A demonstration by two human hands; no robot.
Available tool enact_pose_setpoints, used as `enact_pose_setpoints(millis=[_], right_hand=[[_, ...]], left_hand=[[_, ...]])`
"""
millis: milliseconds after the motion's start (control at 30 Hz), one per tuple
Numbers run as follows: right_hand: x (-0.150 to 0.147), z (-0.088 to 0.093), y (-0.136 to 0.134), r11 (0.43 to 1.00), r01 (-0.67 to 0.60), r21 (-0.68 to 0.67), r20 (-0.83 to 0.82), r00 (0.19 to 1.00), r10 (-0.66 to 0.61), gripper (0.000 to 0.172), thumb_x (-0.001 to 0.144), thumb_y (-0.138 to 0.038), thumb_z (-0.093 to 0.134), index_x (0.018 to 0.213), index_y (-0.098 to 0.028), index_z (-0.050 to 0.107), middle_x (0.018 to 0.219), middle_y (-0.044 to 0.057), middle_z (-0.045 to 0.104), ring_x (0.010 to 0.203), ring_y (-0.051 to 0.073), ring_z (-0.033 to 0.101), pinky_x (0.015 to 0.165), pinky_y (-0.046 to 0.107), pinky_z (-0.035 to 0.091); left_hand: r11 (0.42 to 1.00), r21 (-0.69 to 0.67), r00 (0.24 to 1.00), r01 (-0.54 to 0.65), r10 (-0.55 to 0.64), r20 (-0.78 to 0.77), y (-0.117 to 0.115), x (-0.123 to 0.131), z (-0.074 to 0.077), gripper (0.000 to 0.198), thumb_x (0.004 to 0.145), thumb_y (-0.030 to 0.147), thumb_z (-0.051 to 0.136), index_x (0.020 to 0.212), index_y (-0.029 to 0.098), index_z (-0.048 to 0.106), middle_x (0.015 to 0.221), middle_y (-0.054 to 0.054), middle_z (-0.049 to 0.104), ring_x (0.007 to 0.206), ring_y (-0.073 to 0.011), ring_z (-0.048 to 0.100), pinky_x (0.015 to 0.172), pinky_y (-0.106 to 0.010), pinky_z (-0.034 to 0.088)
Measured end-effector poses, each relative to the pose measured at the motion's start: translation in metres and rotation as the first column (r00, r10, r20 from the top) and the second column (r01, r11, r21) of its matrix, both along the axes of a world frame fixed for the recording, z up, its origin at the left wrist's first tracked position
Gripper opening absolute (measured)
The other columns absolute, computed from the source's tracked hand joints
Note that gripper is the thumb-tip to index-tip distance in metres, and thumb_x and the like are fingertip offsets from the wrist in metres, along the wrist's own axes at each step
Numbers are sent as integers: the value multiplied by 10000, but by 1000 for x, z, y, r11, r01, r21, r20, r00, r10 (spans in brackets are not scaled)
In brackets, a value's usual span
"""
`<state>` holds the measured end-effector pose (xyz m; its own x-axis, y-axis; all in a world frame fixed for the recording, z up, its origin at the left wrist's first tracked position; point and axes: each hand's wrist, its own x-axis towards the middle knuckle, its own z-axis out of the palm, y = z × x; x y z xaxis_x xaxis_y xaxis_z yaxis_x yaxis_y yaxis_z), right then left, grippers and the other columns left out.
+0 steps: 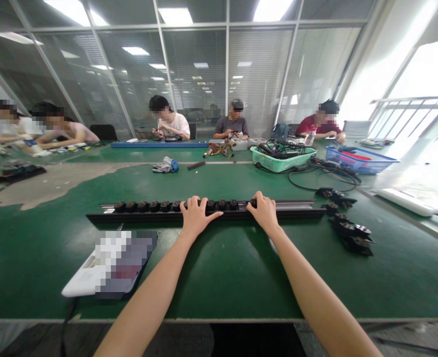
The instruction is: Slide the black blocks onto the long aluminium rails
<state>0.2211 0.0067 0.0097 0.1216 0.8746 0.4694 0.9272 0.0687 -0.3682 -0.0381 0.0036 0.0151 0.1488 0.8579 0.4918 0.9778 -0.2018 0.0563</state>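
Observation:
A long black and silver channel rail (297, 210) lies crosswise on the green table. Several small black round parts (154, 206) sit in a row along its left and middle stretch. My left hand (196, 215) rests on the rail with its fingers spread over the row and its thumb stretched to the right, hiding some parts. Farther right, my right hand (265, 212) has its fingers closed at the channel, pinching a black round part (253, 203) that is mostly covered. A short gap of bare channel separates this part from the row.
Several black finned parts (347, 228) lie off the rail's right end. Nearer me on the left is a white device (81, 277) under a blurred patch. Beyond are a green basket (282, 161) of cables, a blue basket (378, 166), a grey-blue cloth (166, 165) and several seated people.

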Motion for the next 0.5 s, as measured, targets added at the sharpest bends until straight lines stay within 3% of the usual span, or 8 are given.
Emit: enact_pose_setpoints(millis=[500], right_hand=[[-2,2,-1,1000,16,-12,40,999,-16,110,930,-310,515,979,-214,537,946,72,690,926,238,575,813,334,281]], left_hand=[[1000,5,1000,11,-11,4,0,-1,-1,824,843,855,431,1309,212,646,1293,-183,550,1208,-358,468,1085,-553,280]])
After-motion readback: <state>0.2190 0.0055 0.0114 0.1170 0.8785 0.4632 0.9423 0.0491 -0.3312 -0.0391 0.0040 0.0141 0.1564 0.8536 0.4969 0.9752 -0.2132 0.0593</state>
